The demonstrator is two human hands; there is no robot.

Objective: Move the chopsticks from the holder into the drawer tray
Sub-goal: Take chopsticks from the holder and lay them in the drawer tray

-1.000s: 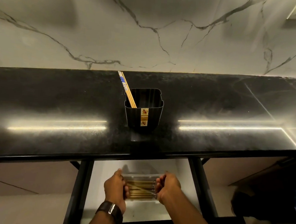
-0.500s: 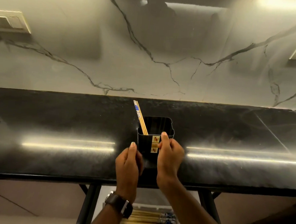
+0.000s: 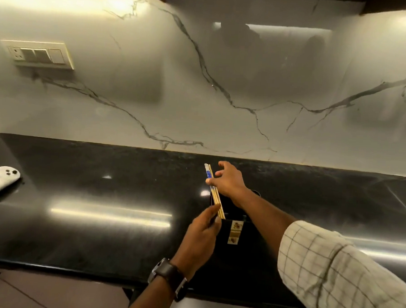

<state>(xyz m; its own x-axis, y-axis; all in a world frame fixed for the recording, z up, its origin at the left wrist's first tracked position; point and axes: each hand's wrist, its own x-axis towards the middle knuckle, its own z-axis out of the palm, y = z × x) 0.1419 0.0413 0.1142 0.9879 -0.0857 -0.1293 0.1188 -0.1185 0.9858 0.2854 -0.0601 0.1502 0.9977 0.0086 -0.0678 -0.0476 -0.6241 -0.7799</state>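
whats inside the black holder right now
A few chopsticks lean out of the holder, the right hand pinching them near the top and the left hand lower down. The right forearm covers most of the holder's opening.
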